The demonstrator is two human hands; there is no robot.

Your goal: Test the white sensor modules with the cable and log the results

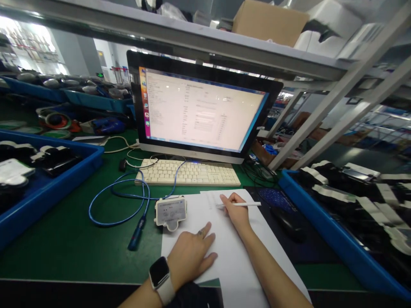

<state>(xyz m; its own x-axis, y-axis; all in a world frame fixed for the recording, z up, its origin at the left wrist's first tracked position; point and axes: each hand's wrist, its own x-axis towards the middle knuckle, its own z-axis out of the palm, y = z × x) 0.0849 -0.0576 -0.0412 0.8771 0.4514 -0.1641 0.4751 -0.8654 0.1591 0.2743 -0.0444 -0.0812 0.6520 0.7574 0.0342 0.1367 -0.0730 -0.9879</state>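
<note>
White paper sheets (231, 265) lie on the green desk mat in front of me. My right hand (236, 210) is closed around a white pen (252, 204), its tip end at the upper part of the paper, where faint marks show. My left hand (192, 252) rests flat on the paper with fingers apart, a ring on one finger and a smartwatch (160, 276) on the wrist. Just beyond it, a small white device with a grey label (171, 213) sits at the paper's upper left edge. A blue cable (117, 223) loops beside this device.
A lit monitor (205, 111) stands behind a cream keyboard (189, 173). Blue bins with black and white parts flank me: a left bin (93, 160) and a right bin (334, 233). A black mouse (289, 224) is right of the paper. An overhead shelf (192, 36) holds a cardboard box (268, 21).
</note>
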